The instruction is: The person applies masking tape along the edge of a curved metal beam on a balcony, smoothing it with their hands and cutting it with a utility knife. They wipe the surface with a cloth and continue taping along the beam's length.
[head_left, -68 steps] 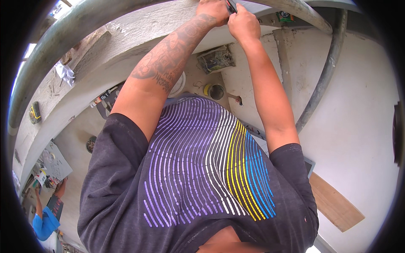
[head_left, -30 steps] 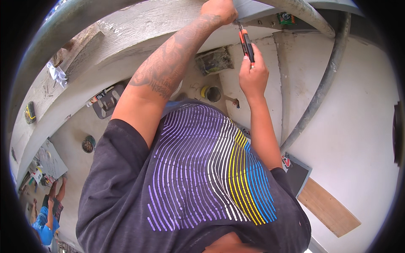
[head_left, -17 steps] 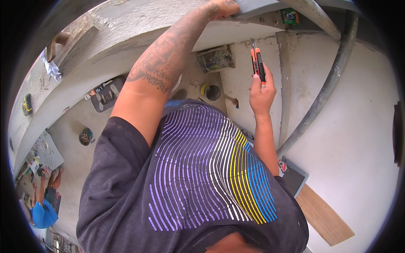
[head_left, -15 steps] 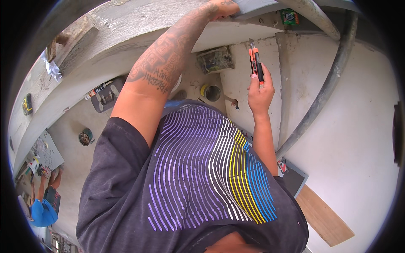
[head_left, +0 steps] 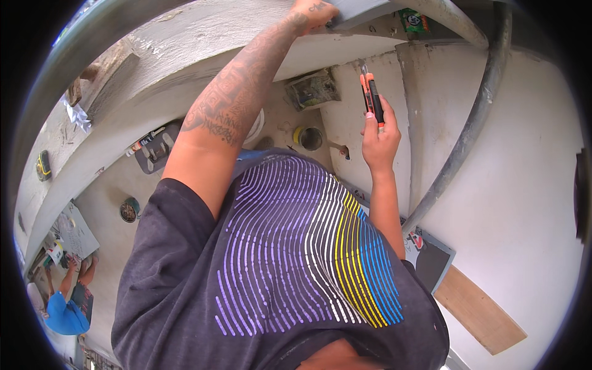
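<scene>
My right hand (head_left: 380, 132) is closed around an orange and black utility knife (head_left: 372, 98), held upright with its tip pointing away from me. A short bit of metal blade shows at the tip. My left arm, tattooed along the forearm, reaches across to the top edge of the view. There my left hand (head_left: 316, 13) is closed at the end of a smooth grey panel (head_left: 364, 8); its fingertips are partly hidden.
Thick grey pipes (head_left: 472, 129) curve down on the right, near a green packet (head_left: 414, 20). A pale ledge (head_left: 166, 46) holds a tape measure (head_left: 43, 165). Below are a bucket (head_left: 308, 138), a sack (head_left: 313, 89) and a wooden plank (head_left: 481, 311). Another person (head_left: 66, 313) works at far left.
The view has shifted slightly, moving the ledge and pipes in the picture. Less blade shows at the knife's tip than before. Both hands keep their holds.
</scene>
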Available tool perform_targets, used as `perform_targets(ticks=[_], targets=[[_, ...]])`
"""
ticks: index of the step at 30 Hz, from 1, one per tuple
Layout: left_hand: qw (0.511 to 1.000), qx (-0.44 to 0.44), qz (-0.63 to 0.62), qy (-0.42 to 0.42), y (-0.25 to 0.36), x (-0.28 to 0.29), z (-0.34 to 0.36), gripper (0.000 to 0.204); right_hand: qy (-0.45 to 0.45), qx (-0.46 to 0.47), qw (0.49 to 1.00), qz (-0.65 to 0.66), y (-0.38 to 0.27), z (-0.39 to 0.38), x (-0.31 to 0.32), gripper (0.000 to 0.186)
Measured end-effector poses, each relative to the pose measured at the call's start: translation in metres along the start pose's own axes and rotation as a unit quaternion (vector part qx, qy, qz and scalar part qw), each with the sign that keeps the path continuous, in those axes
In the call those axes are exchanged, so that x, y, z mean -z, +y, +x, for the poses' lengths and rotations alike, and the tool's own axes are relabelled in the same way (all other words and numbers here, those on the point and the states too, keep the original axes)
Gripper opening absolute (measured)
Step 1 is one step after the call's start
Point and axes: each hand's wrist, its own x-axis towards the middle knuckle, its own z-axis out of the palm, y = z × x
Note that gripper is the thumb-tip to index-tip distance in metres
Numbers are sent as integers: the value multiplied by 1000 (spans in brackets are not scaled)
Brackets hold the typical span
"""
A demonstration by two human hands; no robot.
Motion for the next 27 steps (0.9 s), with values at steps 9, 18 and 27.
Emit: perform_targets(ticks=[9, 18, 27], targets=[[981, 156, -75, -91, -7, 10, 24, 16, -12, -28, 1000, -5, 6, -15, 4, 42], [955, 165, -154, -192, -39, 25, 54, 26, -42, 40, 998, -36, 19, -10, 0, 43], [989, 31, 75, -125, -14, 17, 10, 33, -44, 47, 997, -33, 18, -1, -4, 43]])
